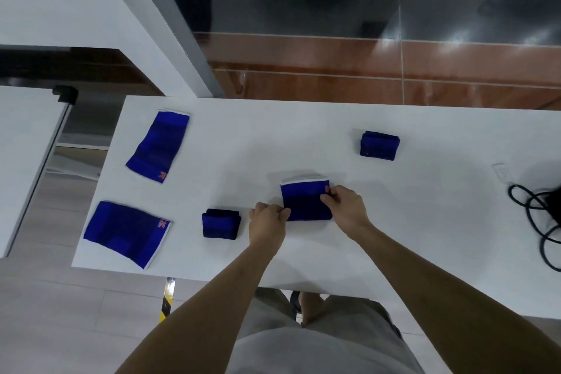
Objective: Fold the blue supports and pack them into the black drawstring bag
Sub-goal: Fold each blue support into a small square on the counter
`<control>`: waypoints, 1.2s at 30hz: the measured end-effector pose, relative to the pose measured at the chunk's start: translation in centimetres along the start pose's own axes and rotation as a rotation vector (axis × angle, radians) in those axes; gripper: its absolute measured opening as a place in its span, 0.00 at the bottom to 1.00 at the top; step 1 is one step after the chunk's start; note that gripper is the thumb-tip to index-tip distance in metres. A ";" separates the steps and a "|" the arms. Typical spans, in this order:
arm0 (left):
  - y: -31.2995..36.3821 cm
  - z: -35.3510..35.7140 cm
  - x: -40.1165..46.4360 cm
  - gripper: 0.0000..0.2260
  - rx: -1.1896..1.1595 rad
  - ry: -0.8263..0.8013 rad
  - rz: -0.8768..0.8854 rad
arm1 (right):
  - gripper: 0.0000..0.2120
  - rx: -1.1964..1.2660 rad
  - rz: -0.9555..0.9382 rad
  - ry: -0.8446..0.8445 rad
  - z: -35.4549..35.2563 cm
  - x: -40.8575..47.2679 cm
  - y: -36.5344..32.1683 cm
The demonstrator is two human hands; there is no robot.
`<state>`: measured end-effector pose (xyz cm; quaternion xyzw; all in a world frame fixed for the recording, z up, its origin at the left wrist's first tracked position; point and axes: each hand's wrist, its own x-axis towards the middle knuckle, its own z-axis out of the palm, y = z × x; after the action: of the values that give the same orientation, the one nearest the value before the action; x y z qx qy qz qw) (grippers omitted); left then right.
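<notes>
A blue support (305, 200), folded over with a white hem at its far edge, lies at the middle of the white table (303, 130). My left hand (267, 223) pinches its near left corner and my right hand (346, 206) pinches its right edge. One folded blue support (221, 223) sits just left of my left hand, another folded support (379, 145) further back on the right. Two flat unfolded supports lie at the left: the far one (158, 146) and the near one (127, 234). The black drawstring bag (554, 206) shows only partly at the right frame edge, with its black cord (528, 212) looped on the table.
A small white socket plate (502, 172) lies near the cord. A second white table (24, 145) stands to the left across a gap. Behind the table are a glass wall and a grey post (182, 39). The table's near edge is by my legs.
</notes>
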<state>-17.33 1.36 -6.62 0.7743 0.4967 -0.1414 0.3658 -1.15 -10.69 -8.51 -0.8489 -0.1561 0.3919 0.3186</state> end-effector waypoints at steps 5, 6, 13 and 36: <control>0.8 0.2 0.3 0.13 -0.029 0.078 -0.083 | 0.08 -0.002 0.015 0.077 0.5 -0.1 -0.3; 1.1 0.2 0.0 0.13 -0.046 0.137 -0.069 | 0.08 0.027 0.018 0.101 0.5 -0.3 -0.4; 1.5 1.3 -0.9 0.22 0.276 0.357 0.351 | 0.09 -0.313 -0.410 0.424 0.9 -1.7 0.4; -0.1 3.4 4.2 0.30 0.686 0.056 0.589 | 0.31 -0.855 -0.488 0.013 1.9 0.8 4.2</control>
<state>-14.91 1.79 -11.46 0.9626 0.1896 -0.1666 0.0990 -2.08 -12.60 -12.67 -0.8448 -0.4950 0.2014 0.0253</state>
